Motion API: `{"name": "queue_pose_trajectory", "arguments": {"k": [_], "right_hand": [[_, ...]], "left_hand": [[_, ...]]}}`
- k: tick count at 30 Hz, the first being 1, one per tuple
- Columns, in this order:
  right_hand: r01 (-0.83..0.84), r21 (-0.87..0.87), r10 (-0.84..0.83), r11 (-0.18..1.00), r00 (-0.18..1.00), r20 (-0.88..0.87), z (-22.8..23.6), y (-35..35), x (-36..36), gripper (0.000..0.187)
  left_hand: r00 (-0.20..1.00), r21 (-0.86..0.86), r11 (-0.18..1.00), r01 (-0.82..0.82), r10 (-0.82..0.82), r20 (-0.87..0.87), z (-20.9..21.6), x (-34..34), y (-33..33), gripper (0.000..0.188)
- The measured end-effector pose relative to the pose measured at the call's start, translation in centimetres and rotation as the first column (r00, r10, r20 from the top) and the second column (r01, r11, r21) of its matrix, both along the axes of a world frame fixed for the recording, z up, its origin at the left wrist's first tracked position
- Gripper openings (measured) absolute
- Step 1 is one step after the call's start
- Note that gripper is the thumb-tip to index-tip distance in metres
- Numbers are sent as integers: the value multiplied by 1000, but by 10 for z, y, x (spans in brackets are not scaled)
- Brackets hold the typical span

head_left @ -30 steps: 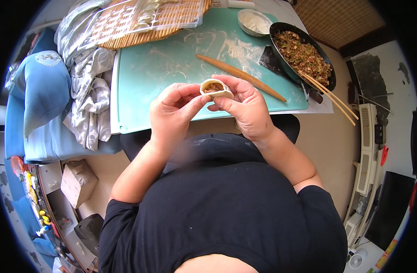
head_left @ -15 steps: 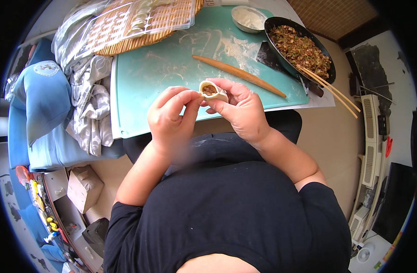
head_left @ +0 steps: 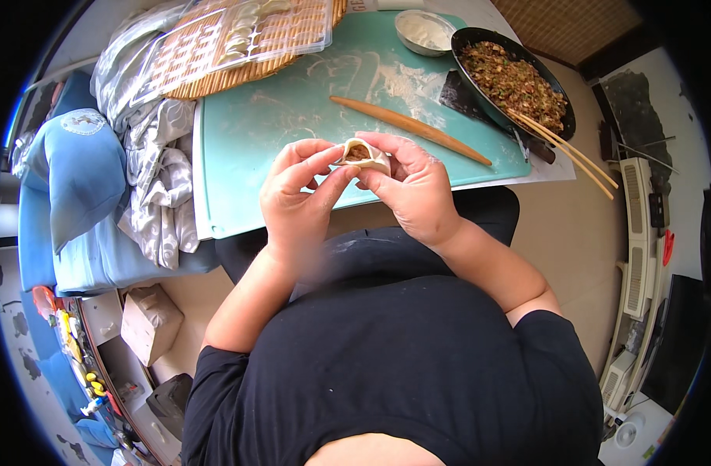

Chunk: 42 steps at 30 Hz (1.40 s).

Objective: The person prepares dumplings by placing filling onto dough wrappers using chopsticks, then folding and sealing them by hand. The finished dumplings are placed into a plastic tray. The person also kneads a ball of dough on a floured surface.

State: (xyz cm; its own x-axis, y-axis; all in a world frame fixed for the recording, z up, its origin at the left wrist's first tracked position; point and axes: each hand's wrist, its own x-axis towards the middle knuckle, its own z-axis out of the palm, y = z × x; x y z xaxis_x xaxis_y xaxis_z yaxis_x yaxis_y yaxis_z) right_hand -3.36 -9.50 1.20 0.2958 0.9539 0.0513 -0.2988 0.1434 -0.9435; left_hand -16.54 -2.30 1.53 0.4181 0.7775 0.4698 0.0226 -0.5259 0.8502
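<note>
Between my two hands, over the near edge of the green mat (head_left: 270, 116), is a partly folded dumpling (head_left: 366, 157). Its pale dough wrapper gapes on the left side, showing brown filling inside. My right hand (head_left: 414, 180) holds the wrapper from the right, fingers behind and thumb in front. At the open left end, my left hand (head_left: 301, 186) pinches the dough edge between thumb and fingers. Beyond the hands a tapered wooden rolling pin (head_left: 410, 130) lies slantwise on the mat.
A black pan of chopped filling (head_left: 515, 81) stands at the far right, wooden chopsticks (head_left: 569, 151) across its rim. Behind the mat sits a metal bowl of flour (head_left: 424, 33). At far left, a clear tray (head_left: 293, 43) with several dumplings rests on a woven wicker tray (head_left: 192, 87).
My left fingers have shifted slightly right and closer to the dumpling. The wrapper's opening looks narrower and more pointed than before. My right hand has hardly moved.
</note>
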Motion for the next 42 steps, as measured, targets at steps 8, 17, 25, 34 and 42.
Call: {"name": "queue_pose_trajectory", "arguments": {"k": [8, 17, 25, 34, 42], "right_hand": [[15, -21, -14, 1000, 997, 72, 0, 1, -1, 36], [-119, -67, 114, 991, 991, -75, 11, -2, 7, 37], [-231, -123, 226, 965, 973, -54, 20, -2, 15, 34], [-364, -160, 352, 918, 931, -96, 21, -1, 21, 33], [-175, -134, 162, 975, 982, -97, 18, -3, 11, 32]], "left_hand": [[995, 421, 903, -80, 95, -14, -4, 5, 7, 17], [995, 335, 939, 75, -46, -92, 5, -4, 14, 34], [917, -54, 916, 398, -399, 0, 14, -10, 31, 22], [918, -68, 923, 378, -383, -98, 20, -13, 35, 10], [981, 27, 980, 195, -194, -31, 14, -8, 9, 23]]}}
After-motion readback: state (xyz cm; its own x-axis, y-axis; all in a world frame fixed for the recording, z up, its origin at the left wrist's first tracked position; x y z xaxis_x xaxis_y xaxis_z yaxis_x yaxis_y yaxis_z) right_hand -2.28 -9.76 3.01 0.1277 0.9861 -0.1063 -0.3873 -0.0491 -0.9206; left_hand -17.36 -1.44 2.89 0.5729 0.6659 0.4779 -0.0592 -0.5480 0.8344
